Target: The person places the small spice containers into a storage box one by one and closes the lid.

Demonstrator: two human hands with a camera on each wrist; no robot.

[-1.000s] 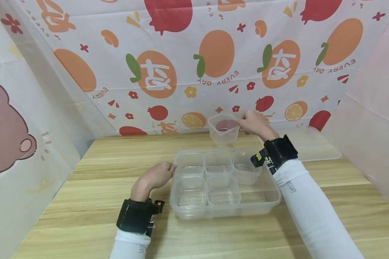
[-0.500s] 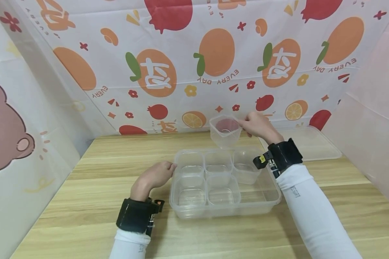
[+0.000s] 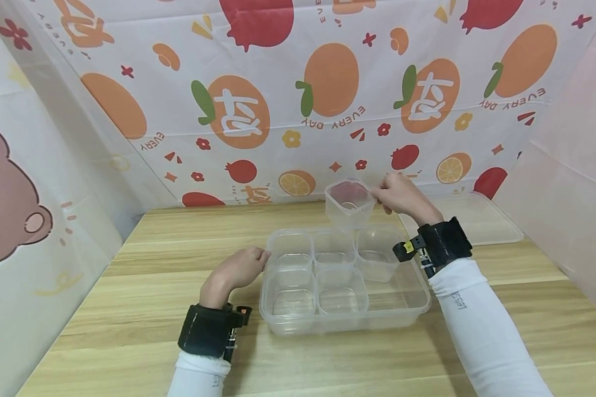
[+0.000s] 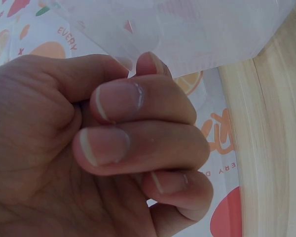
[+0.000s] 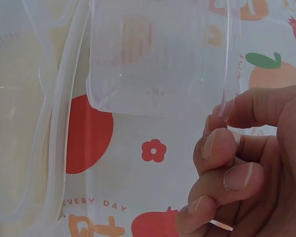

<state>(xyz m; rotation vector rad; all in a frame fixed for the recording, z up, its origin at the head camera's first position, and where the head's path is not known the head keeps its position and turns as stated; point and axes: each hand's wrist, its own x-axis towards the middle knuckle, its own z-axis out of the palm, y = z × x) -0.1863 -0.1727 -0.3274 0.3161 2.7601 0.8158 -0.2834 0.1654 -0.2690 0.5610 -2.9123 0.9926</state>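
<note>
A small clear plastic container point(image 3: 349, 208) is held upright in the air just behind the large box by my right hand point(image 3: 401, 196). Thumb and index finger pinch its rim, as the right wrist view shows, with the other fingers point(image 5: 229, 180) curled below. My left hand point(image 3: 235, 275) pinches the left rim of a large clear plastic box point(image 3: 347, 324) standing on the table. In the left wrist view the thumb and index finger meet at the plastic edge, the rest of the fingers point(image 4: 143, 143) curled. Inside the box sit several similar small containers point(image 3: 341, 298), filling its back row and part of the front.
Flat on the wooden table point(image 3: 144, 286) at the back right lies a large clear lid point(image 3: 477, 220). A fruit-printed cloth point(image 3: 288, 110) hangs right behind the table, close to the lifted container. Inside the box, the front right corner shows bare bottom.
My right hand has shifted slightly to the right and down in the head view, carrying the small container with it. The left hand and the large box stay in place.
</note>
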